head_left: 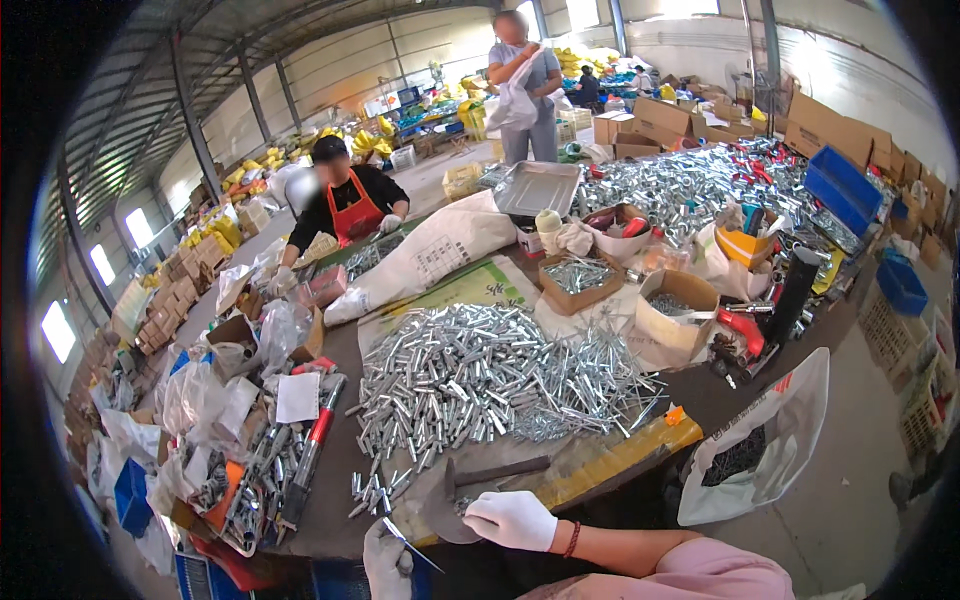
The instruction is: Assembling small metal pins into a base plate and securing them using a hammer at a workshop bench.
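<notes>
Bright overall, mostly daylight. Windows (103,265) at left and along the top blown to white; hard glare patch on the right wall (808,65). Roof (120,110) reads dark by contrast. Metal sleeves (440,370) throw scattered specular highlights, edges mostly resolvable. Right glove (512,520) very bright, little texture; left glove (388,562) dimmer. Deep shadow below the near edge of the surface (335,490). Heavy fisheye: posts (188,110) lean at the rim, corners vignette to black. Blur patches over the heads of the seated co-worker (352,205) and standing co-worker (522,95). Far background soft, fine detail lost.
</notes>
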A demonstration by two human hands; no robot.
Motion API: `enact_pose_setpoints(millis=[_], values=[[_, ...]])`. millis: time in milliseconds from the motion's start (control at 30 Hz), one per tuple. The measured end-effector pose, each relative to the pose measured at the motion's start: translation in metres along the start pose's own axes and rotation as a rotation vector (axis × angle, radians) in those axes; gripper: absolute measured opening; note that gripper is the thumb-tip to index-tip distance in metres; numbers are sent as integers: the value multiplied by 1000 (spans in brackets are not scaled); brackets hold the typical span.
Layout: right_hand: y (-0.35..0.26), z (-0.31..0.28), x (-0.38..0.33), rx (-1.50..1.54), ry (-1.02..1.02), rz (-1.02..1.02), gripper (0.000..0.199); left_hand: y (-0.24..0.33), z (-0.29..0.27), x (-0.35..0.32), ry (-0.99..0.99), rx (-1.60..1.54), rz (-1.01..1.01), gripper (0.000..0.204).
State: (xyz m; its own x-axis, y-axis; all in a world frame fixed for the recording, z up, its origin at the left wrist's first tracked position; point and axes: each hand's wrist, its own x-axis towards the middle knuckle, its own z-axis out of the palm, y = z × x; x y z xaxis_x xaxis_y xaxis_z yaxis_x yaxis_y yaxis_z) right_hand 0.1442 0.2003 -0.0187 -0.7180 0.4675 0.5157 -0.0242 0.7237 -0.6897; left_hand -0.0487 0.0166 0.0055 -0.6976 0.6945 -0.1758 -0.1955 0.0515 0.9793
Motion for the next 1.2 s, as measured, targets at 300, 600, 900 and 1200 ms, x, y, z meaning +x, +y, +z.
enact_pose_setpoints(millis=[300, 600, 900, 1200], values=[[-6, -11, 20, -119, -57, 18, 6, 14, -139, -48, 517, 406, 295, 39], [15, 6, 10, -86, -54, 160, 12, -138, -333, -211, 931, 325, -219, 48], [15, -2, -2, -187, -38, 209, 18, -297, -347, -139, 984, 542, -551, 32], [13, 2, 0, -215, 10, 176, 15, -368, -374, -126, 977, 712, -637, 36]])
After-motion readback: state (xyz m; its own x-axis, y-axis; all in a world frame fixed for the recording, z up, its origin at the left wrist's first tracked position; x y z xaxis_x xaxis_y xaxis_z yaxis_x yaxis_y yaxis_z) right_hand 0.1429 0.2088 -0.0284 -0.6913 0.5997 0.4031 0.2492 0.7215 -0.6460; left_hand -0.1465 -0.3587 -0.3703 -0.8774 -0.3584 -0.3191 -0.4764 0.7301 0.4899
